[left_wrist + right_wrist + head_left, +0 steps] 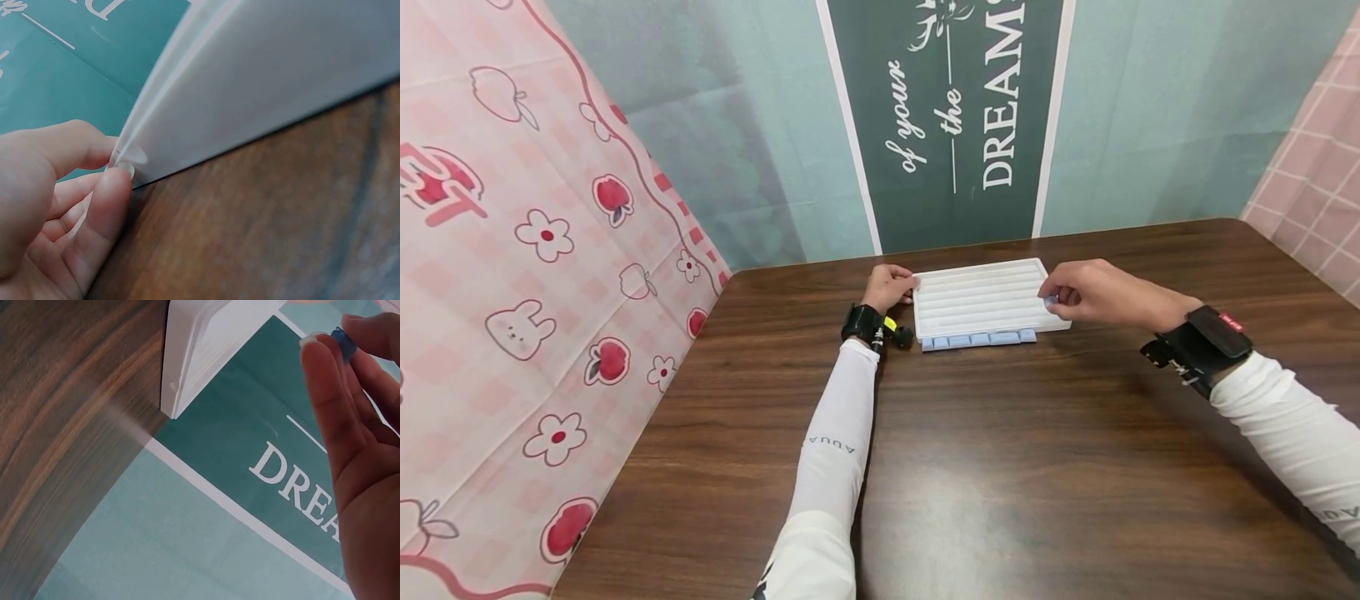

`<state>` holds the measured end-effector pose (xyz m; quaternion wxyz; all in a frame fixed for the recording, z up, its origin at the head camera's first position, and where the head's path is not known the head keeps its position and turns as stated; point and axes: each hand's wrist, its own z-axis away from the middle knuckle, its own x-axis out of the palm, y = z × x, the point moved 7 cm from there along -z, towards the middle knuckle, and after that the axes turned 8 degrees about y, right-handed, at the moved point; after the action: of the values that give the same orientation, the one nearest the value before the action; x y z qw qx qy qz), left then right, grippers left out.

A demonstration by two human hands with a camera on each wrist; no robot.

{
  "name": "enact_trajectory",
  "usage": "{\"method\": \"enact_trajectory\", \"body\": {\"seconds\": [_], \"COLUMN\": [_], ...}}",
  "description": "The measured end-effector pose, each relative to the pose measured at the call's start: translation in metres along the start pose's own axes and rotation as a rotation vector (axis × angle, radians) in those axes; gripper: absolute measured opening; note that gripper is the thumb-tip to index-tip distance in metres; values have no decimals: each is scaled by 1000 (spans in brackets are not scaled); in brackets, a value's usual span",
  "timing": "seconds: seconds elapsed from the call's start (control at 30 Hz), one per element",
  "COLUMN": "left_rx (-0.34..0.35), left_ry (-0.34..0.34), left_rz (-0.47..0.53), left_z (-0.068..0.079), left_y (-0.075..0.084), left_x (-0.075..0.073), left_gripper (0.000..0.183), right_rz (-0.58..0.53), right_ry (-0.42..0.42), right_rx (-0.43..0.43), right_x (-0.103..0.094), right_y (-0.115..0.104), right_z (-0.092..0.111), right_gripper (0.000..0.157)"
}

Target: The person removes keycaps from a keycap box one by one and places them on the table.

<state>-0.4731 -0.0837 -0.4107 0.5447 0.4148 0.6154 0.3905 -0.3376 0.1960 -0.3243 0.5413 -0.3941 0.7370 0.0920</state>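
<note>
A white tray (981, 296) with long parallel ridges lies near the back of the table. My left hand (889, 287) pinches its left rim between thumb and fingers; in the left wrist view, the thumb (111, 203) presses against the tray's corner. Over the right end of the tray, my right hand (1093, 292) pinches a small blue block (344, 345) between thumb and fingertips. Along the tray's front edge runs a row of several light blue blocks (979, 340), set end to end.
The brown wooden table (970, 467) has a backdrop cloth (775, 167) with white lettering behind it. A pink patterned cloth (550, 333) hangs at the left, and a pink tiled surface (1315, 192) stands at the right. Both wrists wear black straps (1213, 337) with cameras.
</note>
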Motion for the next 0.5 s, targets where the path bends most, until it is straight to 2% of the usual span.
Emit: {"method": "enact_trajectory", "body": {"seconds": [0.17, 0.37, 0.5], "left_rx": [-25, 10, 8], "left_ry": [-22, 2, -7], "left_rz": [2, 2, 7], "left_z": [5, -1, -6], "left_y": [6, -2, -7], "left_x": [-3, 1, 1], "left_gripper": [28, 27, 28], "right_rz": [-4, -2, -1], "right_ry": [-51, -107, -109], "right_rx": [17, 43, 28], "right_x": [8, 16, 19], "right_y": [0, 2, 1], "right_z": [1, 2, 2], "right_gripper": [14, 13, 14]}}
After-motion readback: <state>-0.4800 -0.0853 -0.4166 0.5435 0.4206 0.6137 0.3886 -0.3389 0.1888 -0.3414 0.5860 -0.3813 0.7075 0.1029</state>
